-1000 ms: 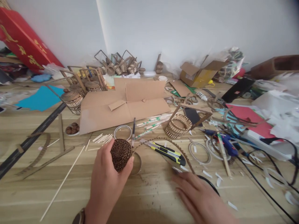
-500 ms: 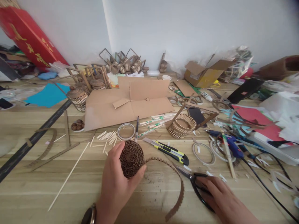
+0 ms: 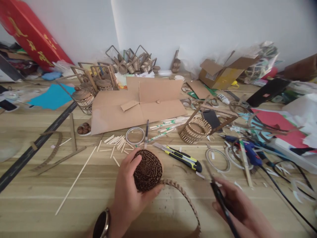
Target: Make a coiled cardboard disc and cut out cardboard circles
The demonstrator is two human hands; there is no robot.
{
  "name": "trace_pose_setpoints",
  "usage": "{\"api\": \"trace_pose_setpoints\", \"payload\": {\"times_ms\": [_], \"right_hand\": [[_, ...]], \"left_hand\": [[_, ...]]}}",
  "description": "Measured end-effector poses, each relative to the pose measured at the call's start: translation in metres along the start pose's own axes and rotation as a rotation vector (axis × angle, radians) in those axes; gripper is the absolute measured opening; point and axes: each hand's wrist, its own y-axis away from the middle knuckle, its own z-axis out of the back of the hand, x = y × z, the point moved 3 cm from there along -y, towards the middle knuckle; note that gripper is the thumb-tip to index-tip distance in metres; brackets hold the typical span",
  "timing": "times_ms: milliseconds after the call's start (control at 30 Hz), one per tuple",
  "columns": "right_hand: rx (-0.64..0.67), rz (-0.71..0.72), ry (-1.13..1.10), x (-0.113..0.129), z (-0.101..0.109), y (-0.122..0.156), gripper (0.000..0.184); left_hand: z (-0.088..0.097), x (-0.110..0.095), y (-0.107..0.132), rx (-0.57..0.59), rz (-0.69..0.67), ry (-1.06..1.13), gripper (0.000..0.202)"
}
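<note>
A round coil of brown corrugated cardboard strip is gripped in my left hand, its ridged flat face turned up. From the coil's right side a loose tail of the strip curves down toward the bottom edge. My right hand holds black-handled scissors, seen nearly edge-on, their blades pointing up and left and blurred by motion. Between the hands and farther back lies a yellow-and-black utility knife. A pen and a roll of tape are just beyond the coil.
Short wooden sticks lie left of the tape. Folded cardboard spreads across the middle. A slatted basket stands behind the knife. On the right are a blue glue gun with its cord and another tape ring. A bowl of walnuts sits left.
My right hand has turned the scissors from lying flat by the strip to edge-on, away from the strip. The coil has shifted right and nearer, its face tilted more to view.
</note>
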Motion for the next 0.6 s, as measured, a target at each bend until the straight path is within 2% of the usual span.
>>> {"api": "trace_pose_setpoints", "payload": {"times_ms": [67,133,200,300,367,467,600], "right_hand": [[0.149,-0.063,-0.334,0.024,-0.017,-0.01,0.043],[0.169,-0.086,-0.656,0.051,-0.032,-0.023,0.057],[0.209,-0.126,-0.792,0.076,-0.046,-0.035,0.058],[0.373,-0.167,-0.784,0.104,-0.059,-0.046,0.047],[0.44,-0.172,-0.779,0.112,-0.06,-0.05,0.04],[0.446,-0.195,-0.794,0.112,-0.057,-0.052,0.04],[0.425,-0.198,-0.75,0.108,-0.054,-0.055,0.043]], "left_hand": [[-0.002,-0.004,-0.001,0.011,-0.025,-0.008,0.063],[-0.005,-0.008,-0.001,0.021,-0.042,-0.006,0.06],[-0.007,-0.009,0.0,0.037,-0.051,-0.007,0.059],[-0.009,-0.008,0.002,0.038,-0.059,-0.018,0.061],[-0.01,-0.007,0.003,0.058,-0.055,-0.002,0.065],[-0.012,-0.003,0.001,0.17,-0.006,0.06,0.072],[-0.012,-0.001,-0.002,0.295,0.127,0.114,0.088]]}}
